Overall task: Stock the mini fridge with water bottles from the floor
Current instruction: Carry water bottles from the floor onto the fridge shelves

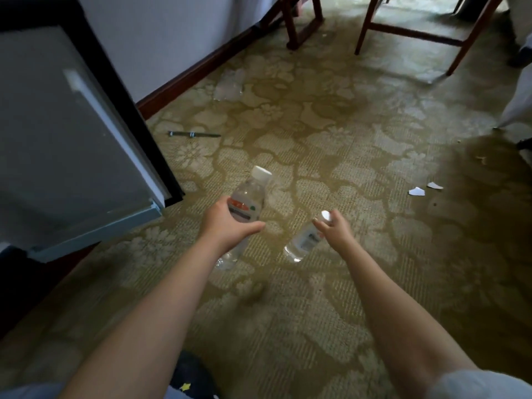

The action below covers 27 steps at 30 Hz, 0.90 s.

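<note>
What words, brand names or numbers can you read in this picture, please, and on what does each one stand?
No text can be read here.
Label on the left bottle, gripped by the left hand: red and dark bands, print too blurred.
Label on the right bottle, pinched at the cap by the right hand: grey print, too blurred.
Paper scraps: no print visible.

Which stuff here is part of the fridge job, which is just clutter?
Job: fridge door; left hand gripping left bottle; right hand pinching right bottle; far bottle by wall, blurred.
Clutter: metal rod; paper scraps; chair legs.
</note>
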Motion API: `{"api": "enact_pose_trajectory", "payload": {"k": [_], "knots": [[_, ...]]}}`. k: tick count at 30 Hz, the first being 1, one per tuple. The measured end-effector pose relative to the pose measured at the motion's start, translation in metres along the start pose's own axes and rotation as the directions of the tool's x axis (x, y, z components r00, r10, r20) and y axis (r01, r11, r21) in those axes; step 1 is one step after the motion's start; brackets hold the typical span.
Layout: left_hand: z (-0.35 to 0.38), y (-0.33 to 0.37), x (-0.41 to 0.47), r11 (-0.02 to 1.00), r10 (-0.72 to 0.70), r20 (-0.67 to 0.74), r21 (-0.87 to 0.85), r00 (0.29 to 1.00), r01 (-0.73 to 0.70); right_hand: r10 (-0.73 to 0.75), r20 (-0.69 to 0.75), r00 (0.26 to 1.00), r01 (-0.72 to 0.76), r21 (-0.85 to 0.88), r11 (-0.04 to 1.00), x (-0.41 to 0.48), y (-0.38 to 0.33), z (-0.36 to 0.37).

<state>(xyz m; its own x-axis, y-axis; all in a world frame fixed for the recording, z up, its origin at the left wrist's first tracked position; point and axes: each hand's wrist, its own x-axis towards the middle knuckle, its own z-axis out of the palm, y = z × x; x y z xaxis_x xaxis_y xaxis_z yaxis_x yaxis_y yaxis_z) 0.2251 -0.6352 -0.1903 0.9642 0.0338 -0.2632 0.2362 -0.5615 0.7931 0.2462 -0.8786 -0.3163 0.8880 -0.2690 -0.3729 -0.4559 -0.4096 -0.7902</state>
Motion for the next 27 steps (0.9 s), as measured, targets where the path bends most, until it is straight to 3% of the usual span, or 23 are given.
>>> {"api": "enact_pose_trajectory", "payload": {"k": [5, 10, 18, 27], "knots": [[-0.05, -0.006, -0.018, 0.995, -0.04, -0.19, -0.102, 0.981, 0.021, -0.218, 0.058, 0.974, 0.185, 0.345, 0.92, -0.033, -0.08, 0.032], [-0.111, -0.016, -0.05, 0.976, -0.073, -0.368, -0.217, 0.927, -0.009, -0.339, 0.144, 0.93, 0.211, 0.548, 0.81, -0.086, -0.169, 0.064], [-0.203, -0.025, -0.126, 0.908, -0.09, -0.62, -0.372, 0.779, -0.192, -0.539, 0.223, 0.812, 0.319, 0.605, 0.729, -0.19, -0.268, 0.122], [-0.291, -0.064, -0.211, 0.877, -0.151, -0.787, -0.386, 0.599, -0.287, -0.73, 0.367, 0.577, 0.489, 0.561, 0.669, -0.296, -0.348, 0.2]]}}
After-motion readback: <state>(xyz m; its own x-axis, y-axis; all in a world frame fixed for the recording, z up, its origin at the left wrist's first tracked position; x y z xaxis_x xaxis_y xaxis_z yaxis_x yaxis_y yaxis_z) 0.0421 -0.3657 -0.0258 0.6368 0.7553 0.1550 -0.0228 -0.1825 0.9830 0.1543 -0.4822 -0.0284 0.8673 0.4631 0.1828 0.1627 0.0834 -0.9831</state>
